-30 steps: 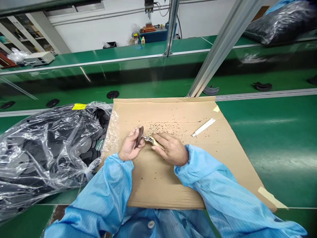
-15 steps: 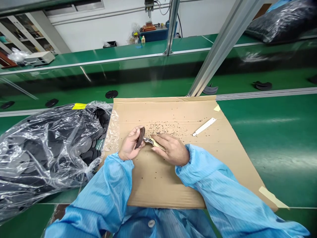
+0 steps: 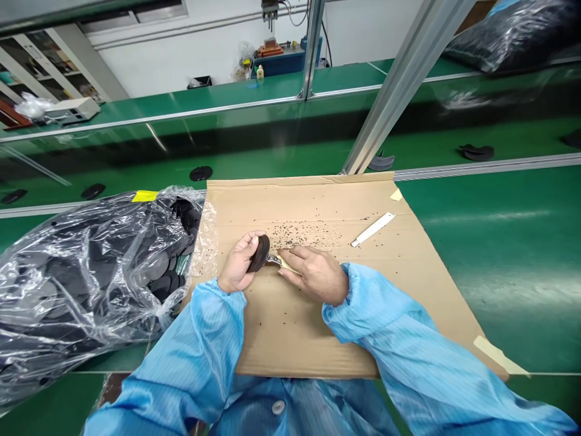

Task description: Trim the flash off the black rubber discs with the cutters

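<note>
Between the thumb and fingers of my left hand (image 3: pixel 238 264) is a dark, round disc-shaped part (image 3: pixel 259 254), held tilted on edge above the cardboard. My right hand (image 3: pixel 315 272) is closed around a pair of small pliers or nippers (image 3: pixel 285 264) with pale handles. Their metal jaws meet the disc's right lower edge; the exact contact is too small to make out. Many tiny black scraps (image 3: pixel 299 233) lie scattered on the cardboard sheet (image 3: pixel 308 345) just beyond my hands.
A white utility knife (image 3: pixel 373 229) lies on the cardboard at the right. On the left, a clear plastic bag (image 3: pixel 91 272) bulges with dark discs. Loose dark parts (image 3: pixel 200 174) rest on the green surface behind. A metal post (image 3: pixel 390 85) slants up beyond the cardboard.
My left hand has turned the disc, so more of its flat face shows now. The pliers stay at its edge, and my right hand has barely moved.
</note>
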Demonstrator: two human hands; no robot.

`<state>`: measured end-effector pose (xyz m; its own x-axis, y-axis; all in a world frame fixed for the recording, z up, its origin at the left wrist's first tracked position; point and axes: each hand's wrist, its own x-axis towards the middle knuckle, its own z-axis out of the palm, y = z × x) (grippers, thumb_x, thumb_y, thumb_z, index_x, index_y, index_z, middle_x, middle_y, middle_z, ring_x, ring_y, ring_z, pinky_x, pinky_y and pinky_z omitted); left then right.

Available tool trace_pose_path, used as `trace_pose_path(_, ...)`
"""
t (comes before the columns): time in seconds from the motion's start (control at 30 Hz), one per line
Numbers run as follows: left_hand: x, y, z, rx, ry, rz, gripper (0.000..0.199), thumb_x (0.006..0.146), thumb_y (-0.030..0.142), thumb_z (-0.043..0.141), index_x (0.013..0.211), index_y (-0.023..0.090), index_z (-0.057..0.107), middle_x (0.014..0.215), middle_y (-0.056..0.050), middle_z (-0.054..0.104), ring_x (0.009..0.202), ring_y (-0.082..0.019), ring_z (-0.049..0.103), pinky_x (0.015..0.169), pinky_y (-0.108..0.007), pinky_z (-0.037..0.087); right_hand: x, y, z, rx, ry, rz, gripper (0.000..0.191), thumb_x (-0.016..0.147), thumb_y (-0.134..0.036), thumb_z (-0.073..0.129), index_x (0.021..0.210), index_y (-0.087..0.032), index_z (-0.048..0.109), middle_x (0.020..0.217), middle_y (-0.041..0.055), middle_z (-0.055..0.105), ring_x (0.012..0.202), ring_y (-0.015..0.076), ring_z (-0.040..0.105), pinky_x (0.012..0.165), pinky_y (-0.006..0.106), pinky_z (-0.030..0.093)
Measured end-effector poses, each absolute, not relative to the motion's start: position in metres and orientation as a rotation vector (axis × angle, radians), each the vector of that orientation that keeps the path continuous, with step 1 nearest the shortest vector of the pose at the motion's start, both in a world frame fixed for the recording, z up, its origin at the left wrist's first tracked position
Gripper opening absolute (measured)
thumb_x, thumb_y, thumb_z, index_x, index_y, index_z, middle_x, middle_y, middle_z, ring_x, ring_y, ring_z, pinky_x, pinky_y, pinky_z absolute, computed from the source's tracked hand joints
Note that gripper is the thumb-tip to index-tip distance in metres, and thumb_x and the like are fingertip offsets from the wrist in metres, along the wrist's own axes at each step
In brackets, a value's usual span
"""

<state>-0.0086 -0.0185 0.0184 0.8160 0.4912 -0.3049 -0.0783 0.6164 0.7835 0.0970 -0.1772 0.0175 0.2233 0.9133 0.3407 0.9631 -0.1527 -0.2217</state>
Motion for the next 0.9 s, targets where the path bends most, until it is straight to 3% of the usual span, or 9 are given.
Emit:
trace_pose_path(0.2,-0.008,-0.017,0.022,0.760,0.460,0.335,0.031,0.073,0.027,0.075,0.097,0.016,0.059,0.067,0.003,0.051,0.046,-0.006,0.043,0.041,-0.018,0.031,0.101,-0.177,0.013,-1.977,-1.594,-0.141,0.041,0.097,-0.042,0.043,0.124,-0.016,0.060,0.102,0.0106,0.069,0.090,0.0203,0.065,0.080,0.031,0.053)
trace_pose_path(0.47,-0.011,-0.010,0.024,0.560,0.464,0.287,0.022,0.078,0.018,0.068,0.098,0.015,0.061,0.071,0.002,0.051,0.051,-0.005,0.043,0.043,-0.016,0.031,0.128,-0.176,-0.002,-2.250,-1.413,-0.401,0.043,0.093,-0.044,0.050,0.125,-0.015,0.057,0.112,0.0154,0.066,0.100,0.0293,0.062,0.086,0.043,0.050)
trace_pose_path(0.67,-0.008,-0.013,0.022,0.620,0.507,0.361,0.030,0.072,0.014,0.073,0.100,0.015,0.061,0.079,-0.001,0.062,0.063,-0.010,0.057,0.057,-0.022,0.046,0.132,-0.175,-0.001,-2.226,-1.471,-0.402,0.039,0.090,-0.040,0.055,0.119,-0.015,0.059,0.122,0.0162,0.061,0.115,0.0336,0.055,0.097,0.054,0.043)
trace_pose_path(0.8,-0.004,-0.013,0.017,0.586,0.455,0.435,0.037,0.063,0.013,0.080,0.095,0.013,0.062,0.088,-0.004,0.067,0.076,-0.013,0.063,0.072,-0.027,0.050,0.112,-0.177,0.022,-1.900,-1.407,-0.590,0.029,0.089,-0.026,0.058,0.117,-0.021,0.060,0.113,0.0124,0.065,0.106,0.0281,0.060,0.093,0.048,0.049)
trace_pose_path(0.9,-0.003,-0.012,0.015,0.586,0.433,0.485,0.036,0.061,0.016,0.083,0.090,0.012,0.064,0.084,-0.005,0.068,0.073,-0.013,0.063,0.070,-0.026,0.049,0.088,-0.167,0.052,-1.650,-1.504,-0.550,0.030,0.086,-0.013,0.059,0.113,-0.026,0.062,0.095,0.0063,0.068,0.086,0.0221,0.065,0.080,0.039,0.054)
